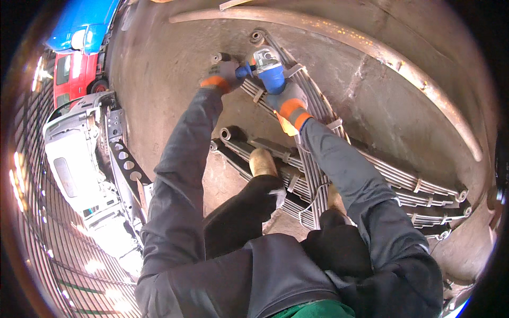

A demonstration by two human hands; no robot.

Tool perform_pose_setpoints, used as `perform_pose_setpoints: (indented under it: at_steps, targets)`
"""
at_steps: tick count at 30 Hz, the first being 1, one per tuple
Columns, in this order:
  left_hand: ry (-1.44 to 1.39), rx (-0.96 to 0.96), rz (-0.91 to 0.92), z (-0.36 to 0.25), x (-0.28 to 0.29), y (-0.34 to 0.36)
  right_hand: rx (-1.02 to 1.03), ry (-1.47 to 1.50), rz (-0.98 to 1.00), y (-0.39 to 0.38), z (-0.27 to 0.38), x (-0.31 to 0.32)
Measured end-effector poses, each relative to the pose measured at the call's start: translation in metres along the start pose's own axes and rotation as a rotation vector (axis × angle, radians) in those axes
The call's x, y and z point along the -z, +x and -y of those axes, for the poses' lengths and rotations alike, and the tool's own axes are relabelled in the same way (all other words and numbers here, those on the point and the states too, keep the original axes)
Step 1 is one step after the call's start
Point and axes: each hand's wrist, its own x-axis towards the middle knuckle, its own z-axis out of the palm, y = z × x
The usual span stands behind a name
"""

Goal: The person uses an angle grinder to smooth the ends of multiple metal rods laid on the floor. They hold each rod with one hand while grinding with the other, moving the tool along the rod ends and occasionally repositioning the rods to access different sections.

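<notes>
Grinder (269, 71) sits on leaf-spring stack (313, 159), near its eye end. Left hand (222, 75) clenched on side handle, right hand (289, 100) grasping body. Risk: kickback; boot (262, 161) on stack could slip.

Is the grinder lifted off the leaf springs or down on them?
Down: the grinder, held in both gloved hands, sits against the leaf springs.

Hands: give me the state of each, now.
Left hand: closed on the grinder's side handle.
Right hand: closed around the grinder body, over the leaf springs.
</notes>
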Motion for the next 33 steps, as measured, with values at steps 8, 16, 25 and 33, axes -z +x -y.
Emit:
perform_pose_setpoints:
  at_steps: [8,16,25,33]
  targets:
    - [0.165,0.018,-0.032,0.000,0.031,0.019,-0.028,0.150,-0.012,0.031,0.003,-0.022]
    - [0.157,-0.006,-0.119,0.058,0.024,0.067,-0.055,0.169,-0.053,0.050,0.048,-0.025]
    - [0.414,0.020,-0.138,0.042,0.081,0.103,0.029,0.092,-0.088,0.099,0.064,-0.035]
    - [0.515,-0.051,-0.163,0.017,0.094,0.127,-0.070,0.352,-0.117,0.109,0.059,-0.013]
